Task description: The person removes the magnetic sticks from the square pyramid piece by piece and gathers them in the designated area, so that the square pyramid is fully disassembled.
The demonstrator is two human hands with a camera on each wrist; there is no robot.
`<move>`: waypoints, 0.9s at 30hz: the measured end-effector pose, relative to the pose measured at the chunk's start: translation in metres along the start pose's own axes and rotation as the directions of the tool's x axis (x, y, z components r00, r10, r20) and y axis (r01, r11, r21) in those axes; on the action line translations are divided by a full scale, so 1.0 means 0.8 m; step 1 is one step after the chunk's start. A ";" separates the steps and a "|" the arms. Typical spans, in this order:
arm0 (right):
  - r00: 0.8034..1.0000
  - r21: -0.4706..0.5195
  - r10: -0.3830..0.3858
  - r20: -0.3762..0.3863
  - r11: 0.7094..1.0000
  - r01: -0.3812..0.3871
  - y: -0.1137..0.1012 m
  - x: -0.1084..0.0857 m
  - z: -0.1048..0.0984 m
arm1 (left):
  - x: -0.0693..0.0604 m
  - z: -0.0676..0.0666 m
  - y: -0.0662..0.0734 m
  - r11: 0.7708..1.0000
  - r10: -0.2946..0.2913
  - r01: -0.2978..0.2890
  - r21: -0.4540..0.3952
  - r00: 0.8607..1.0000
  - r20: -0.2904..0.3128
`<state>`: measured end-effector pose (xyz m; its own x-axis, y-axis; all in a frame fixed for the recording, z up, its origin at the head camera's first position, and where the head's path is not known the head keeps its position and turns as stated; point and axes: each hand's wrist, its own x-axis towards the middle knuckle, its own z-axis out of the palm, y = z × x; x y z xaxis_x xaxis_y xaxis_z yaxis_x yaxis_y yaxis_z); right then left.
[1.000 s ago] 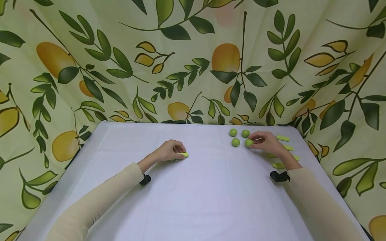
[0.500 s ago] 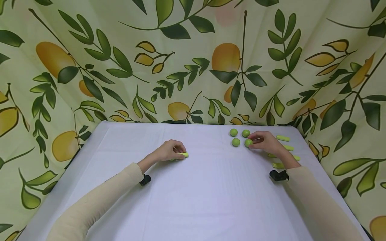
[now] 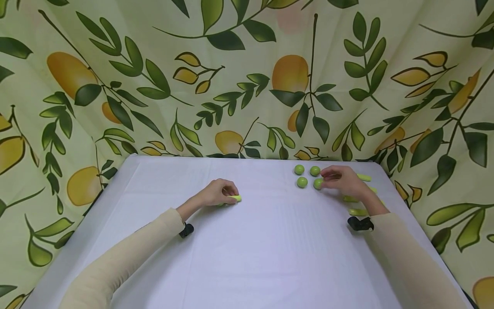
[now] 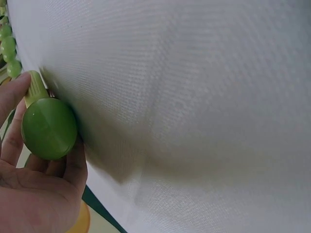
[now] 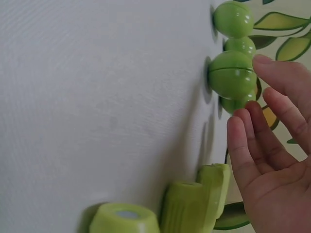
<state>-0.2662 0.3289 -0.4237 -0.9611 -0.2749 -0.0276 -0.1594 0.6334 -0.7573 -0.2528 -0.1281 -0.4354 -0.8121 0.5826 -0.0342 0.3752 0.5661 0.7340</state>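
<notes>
In the left wrist view my left hand (image 3: 216,193) pinches a green maraca (image 4: 50,127), thumb on its ridged yellow-green handle (image 4: 36,89), fingers beneath the round head. Its handle end (image 3: 237,198) pokes out past the thumb in the head view. At the table's far right, my right hand (image 3: 343,180) hovers beside the nearest right ball (image 3: 318,183). In the right wrist view its fingers are parted, holding nothing, just off the seamed green ball (image 5: 232,80). More green balls (image 3: 302,182) stand around it in two short rows.
Several loose yellow-green handles (image 3: 358,212) lie right of the balls, some partly hidden under my right hand and wrist. The white-covered table (image 3: 270,240) meets a fruit-patterned curtain (image 3: 247,86) behind and at both sides.
My right hand has let go of the nearest right ball and drawn slightly to the right; the ball stays in place. The left hand still holds the maraca in the same spot.
</notes>
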 end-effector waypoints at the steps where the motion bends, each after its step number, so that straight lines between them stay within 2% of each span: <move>1: 1.000 -0.002 -0.006 -0.004 1.000 0.006 -0.001 -0.001 -0.002 | 0.000 0.000 0.000 1.000 0.002 -0.002 0.001 1.000 0.002; 8: 0.998 0.059 -0.047 -0.034 0.997 0.049 -0.007 -0.005 -0.008 | 0.008 0.008 0.005 0.999 0.036 -0.036 -0.004 0.999 0.017; 12: 0.997 0.097 -0.072 -0.042 0.992 0.076 -0.013 -0.009 -0.001 | 0.014 0.016 0.008 0.999 0.048 -0.048 -0.010 0.999 0.024; 16: 0.991 0.147 -0.130 -0.036 0.980 0.134 -0.021 -0.011 0.008 | 0.016 0.020 0.011 0.999 0.042 -0.042 -0.004 0.999 0.015; 21: 0.980 0.193 -0.195 -0.027 0.961 0.197 -0.031 -0.011 0.020 | 0.012 0.016 0.008 1.000 0.015 -0.014 -0.006 1.000 0.011; 27: 0.970 0.222 -0.244 0.009 0.946 0.236 -0.044 -0.009 0.036 | -0.002 0.006 0.002 1.000 -0.018 0.018 -0.015 1.000 0.021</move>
<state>-0.2474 0.2878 -0.4154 -0.8911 -0.4276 0.1519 -0.3274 0.3741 -0.8677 -0.2488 -0.1252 -0.4378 -0.8090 0.5846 -0.0614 0.3537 0.5676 0.7435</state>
